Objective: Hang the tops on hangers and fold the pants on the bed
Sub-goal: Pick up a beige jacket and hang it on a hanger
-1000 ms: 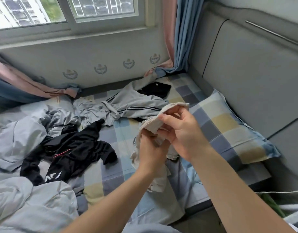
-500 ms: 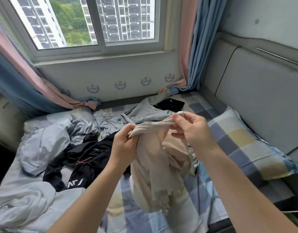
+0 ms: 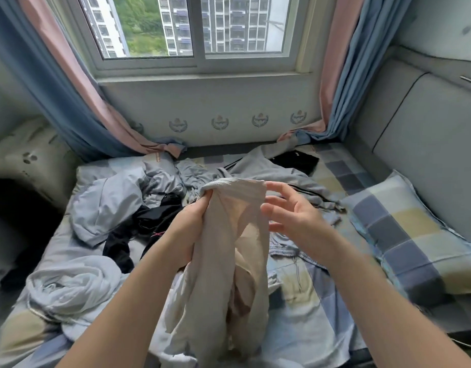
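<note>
View from a person's head, looking down at both bare arms reaching over an untidy bed (image 3: 316, 309) with a checked blue, cream and yellow sheet.

At the centre of the view, the left hand (image 3: 189, 224) was curled round the bunched top edge of a beige garment (image 3: 223, 261), gripping it. The garment hung down in loose folds from that grip toward 6 o'clock, its lower part over the sheet. The right hand (image 3: 293, 219), just toward 3 o'clock of the garment, was loose and unclenched, its fingers (image 3: 279, 188) spread and holding nothing. The fingertips were just beside the garment's upper corner; contact could not be made out. The two hands were apart, with the cloth between them.

Other clothes lay on the bed:
- a grey top with dark stripes (image 3: 271, 171) at 12 o'clock, beyond the hands
- a small black piece (image 3: 295, 160) just behind it
- a black garment (image 3: 149, 224) at 9 o'clock
- a pale blue garment (image 3: 109, 205) farther toward 9 o'clock
- more crumpled pale cloth (image 3: 69, 285) at 8 o'clock

A checked pillow (image 3: 415, 235) lay at 3 o'clock, against a grey padded headboard (image 3: 428, 144). A window (image 3: 197, 27) at 12 o'clock showed tower blocks and trees, with a pink-and-blue curtain at each side.
</note>
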